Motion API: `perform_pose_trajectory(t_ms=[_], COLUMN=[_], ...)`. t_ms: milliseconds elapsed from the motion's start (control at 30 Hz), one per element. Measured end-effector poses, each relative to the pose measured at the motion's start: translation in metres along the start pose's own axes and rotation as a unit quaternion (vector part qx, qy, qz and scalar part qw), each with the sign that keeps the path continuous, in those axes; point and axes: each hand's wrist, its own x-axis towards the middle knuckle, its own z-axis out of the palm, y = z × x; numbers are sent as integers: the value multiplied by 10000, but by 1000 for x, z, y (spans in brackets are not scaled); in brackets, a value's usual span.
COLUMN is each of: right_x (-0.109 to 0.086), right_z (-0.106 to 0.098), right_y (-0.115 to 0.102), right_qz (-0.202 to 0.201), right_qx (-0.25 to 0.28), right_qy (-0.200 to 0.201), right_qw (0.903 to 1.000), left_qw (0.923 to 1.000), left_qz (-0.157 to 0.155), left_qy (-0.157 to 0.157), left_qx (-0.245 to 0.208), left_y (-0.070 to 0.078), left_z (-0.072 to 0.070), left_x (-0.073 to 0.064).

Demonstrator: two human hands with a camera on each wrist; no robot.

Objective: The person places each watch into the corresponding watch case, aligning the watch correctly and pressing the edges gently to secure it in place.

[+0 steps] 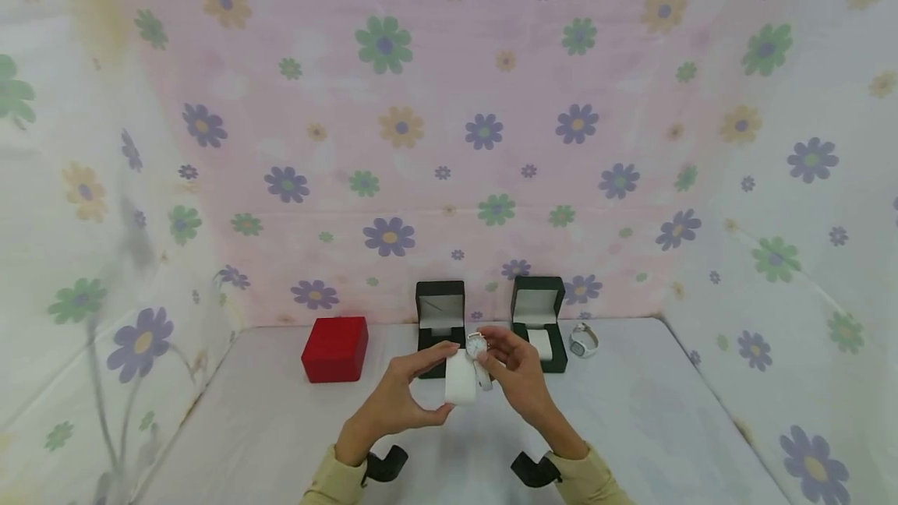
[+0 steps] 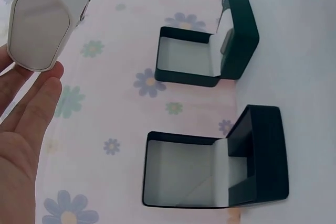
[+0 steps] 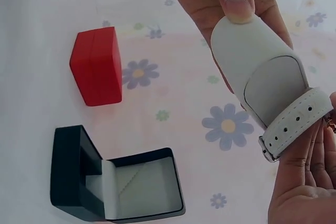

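My left hand (image 1: 400, 400) pinches a white watch cushion (image 1: 460, 380) between thumb and fingers. In the right wrist view, the cushion (image 3: 247, 51) is a rounded block with a flat grey end. My right hand (image 1: 525, 384) holds a wristwatch (image 1: 476, 346) with a pale round dial and white strap, right beside the cushion. That white strap (image 3: 299, 121) has punched holes and a metal buckle, and it lies against the cushion's end. Behind the hands stands a dark green watch box (image 1: 440, 302) with its lid raised; the hands partly hide it.
A second green watch box (image 1: 537, 305), also with its lid up, stands to the right with a white cushion inside. Another watch (image 1: 583, 341) with a pale strap lies beyond it. At the left is a closed red box (image 1: 335, 349). Flowered cloth (image 1: 449, 100) surrounds the white table.
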Motion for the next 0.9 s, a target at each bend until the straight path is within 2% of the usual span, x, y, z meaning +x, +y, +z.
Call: perform_pose_trajectory(t_ms=[167, 400, 700, 900], right_x=[-5, -10, -16, -20], right_z=[0, 0, -1, -2], right_y=[-3, 2, 2, -1], right_qz=[-167, -679, -549, -680], right_qx=[-52, -217, -207, -784], right_qy=[-80, -222, -285, -471], right_qw=[9998, 9972, 9979, 9935], left_qw=[9998, 9989, 9967, 9940], left_qz=[123, 175, 103, 207], left_qy=[84, 325, 677, 860], left_qx=[153, 281, 429, 642], left_y=[3, 6, 7, 11], left_z=[0, 2, 4, 3], left_x=[3, 2, 1, 2])
